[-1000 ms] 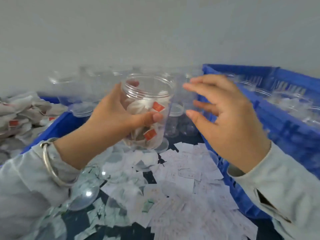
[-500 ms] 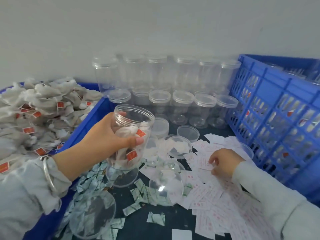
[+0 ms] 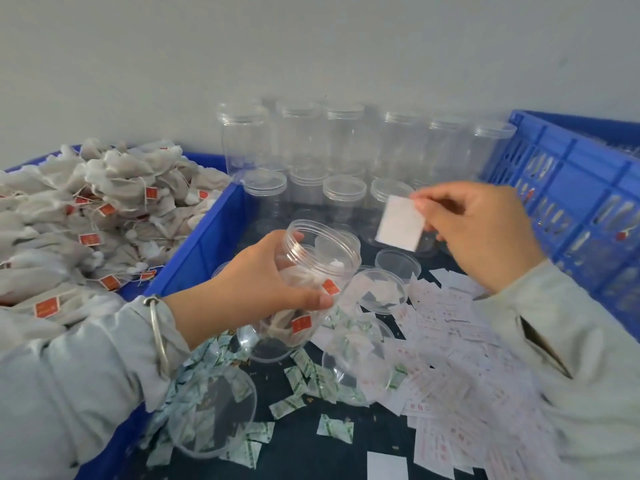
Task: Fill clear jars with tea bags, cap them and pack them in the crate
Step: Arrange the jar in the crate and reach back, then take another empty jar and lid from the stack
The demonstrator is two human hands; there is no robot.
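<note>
My left hand (image 3: 263,289) grips a clear open jar (image 3: 304,289) tilted toward the right, with several tea bags with red tags inside. My right hand (image 3: 481,233) pinches a small white paper slip (image 3: 400,228) just above and right of the jar's mouth. A blue bin (image 3: 204,244) on the left holds a heap of tea bags (image 3: 86,216). The blue crate (image 3: 571,188) stands at the right with filled jars showing through its wall. Loose clear lids (image 3: 398,263) lie on the dark table.
Rows of empty clear jars (image 3: 346,161) stand against the wall at the back. White printed slips (image 3: 450,334) are scattered to the right, green-and-white packets (image 3: 301,375) in the middle. A large clear lid (image 3: 214,410) lies near the front.
My right hand has lifted from the pile of slips on the table, now holding one white slip up near the jar's mouth. The jar stays in my left hand.
</note>
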